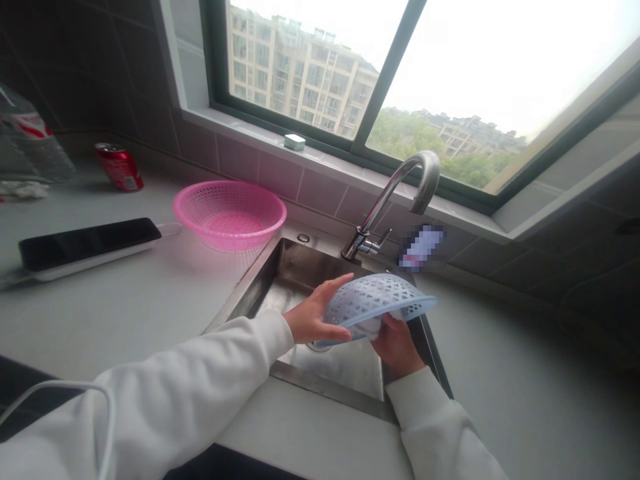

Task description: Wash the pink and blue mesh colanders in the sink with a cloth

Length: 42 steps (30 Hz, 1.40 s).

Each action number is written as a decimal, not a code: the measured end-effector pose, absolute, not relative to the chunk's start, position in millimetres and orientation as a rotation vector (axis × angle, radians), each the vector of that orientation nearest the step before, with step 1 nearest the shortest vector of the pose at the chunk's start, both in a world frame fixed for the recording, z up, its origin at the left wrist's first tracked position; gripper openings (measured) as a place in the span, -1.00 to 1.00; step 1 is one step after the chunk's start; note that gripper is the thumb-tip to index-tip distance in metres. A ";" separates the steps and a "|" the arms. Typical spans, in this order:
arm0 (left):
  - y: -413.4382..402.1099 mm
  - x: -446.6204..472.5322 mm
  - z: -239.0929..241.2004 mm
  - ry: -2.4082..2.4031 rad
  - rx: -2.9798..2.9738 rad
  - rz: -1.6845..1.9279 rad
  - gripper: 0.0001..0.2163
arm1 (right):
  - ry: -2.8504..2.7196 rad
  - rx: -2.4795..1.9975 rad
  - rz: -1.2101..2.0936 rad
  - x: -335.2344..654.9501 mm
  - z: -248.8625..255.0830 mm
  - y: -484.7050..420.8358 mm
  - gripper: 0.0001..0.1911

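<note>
A light blue plastic colander [383,297] with small cut-out holes is held tilted on its side over the steel sink [345,373]. My left hand [317,317] grips its left side, thumb and fingers spread around the wall. At the colander's open side, below the rim, my right hand [397,343] is closed on a white, cloth-like thing [371,328] pressed against the inside. Part of that white thing and most of the right fingers are hidden by the rim. The curved chrome faucet [425,183] stands behind the colander.
Left of the sink stands a pink colander [230,217]. Farther left are a red can [120,167], a clear plastic bottle [33,140] and a dark-screened device [93,243] on a white base. A small green-white box [295,142] rests on the windowsill. A blurred-out item [423,247] stands right of the faucet.
</note>
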<state>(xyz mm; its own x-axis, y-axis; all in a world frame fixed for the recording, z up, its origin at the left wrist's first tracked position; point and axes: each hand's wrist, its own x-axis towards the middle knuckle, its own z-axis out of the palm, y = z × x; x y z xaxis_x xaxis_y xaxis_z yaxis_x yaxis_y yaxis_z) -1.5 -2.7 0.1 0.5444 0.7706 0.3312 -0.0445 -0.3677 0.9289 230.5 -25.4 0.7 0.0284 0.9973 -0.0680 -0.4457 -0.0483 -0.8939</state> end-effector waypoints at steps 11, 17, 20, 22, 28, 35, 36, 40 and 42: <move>-5.0 0.6 4.0 0.661 1.761 1.004 -0.08 | -0.917 -0.939 1.401 217.5 3.6 -26.3 -0.51; -4.1 2.9 1.5 0.672 1.760 1.036 -0.09 | -0.688 -0.895 1.417 239.5 1.7 -18.9 -0.61; -3.9 3.5 -1.2 0.649 1.794 1.059 -0.09 | -0.789 -0.892 1.419 226.1 -1.2 -24.4 -0.56; -3.6 2.8 -1.4 0.626 1.815 1.075 -0.10 | -0.857 -0.914 1.423 217.1 -2.8 -27.6 -0.50; -3.0 0.3 2.2 0.642 1.835 1.066 -0.10 | -0.748 -0.893 1.413 238.4 -1.6 -18.6 -0.63; -3.6 2.2 0.5 0.621 1.833 1.074 -0.11 | -0.820 -0.923 1.430 216.7 1.2 -26.8 -0.49; -3.6 2.0 0.7 0.617 1.832 1.078 -0.11 | -0.865 -0.936 1.426 211.4 1.8 -28.8 -0.48; -2.9 0.6 3.7 0.641 1.848 1.057 -0.11 | -0.886 -0.915 1.361 216.8 3.7 -27.3 -0.58; -2.7 0.2 5.3 0.664 1.850 1.045 -0.10 | -0.865 -0.898 1.352 229.6 3.3 -23.3 -0.71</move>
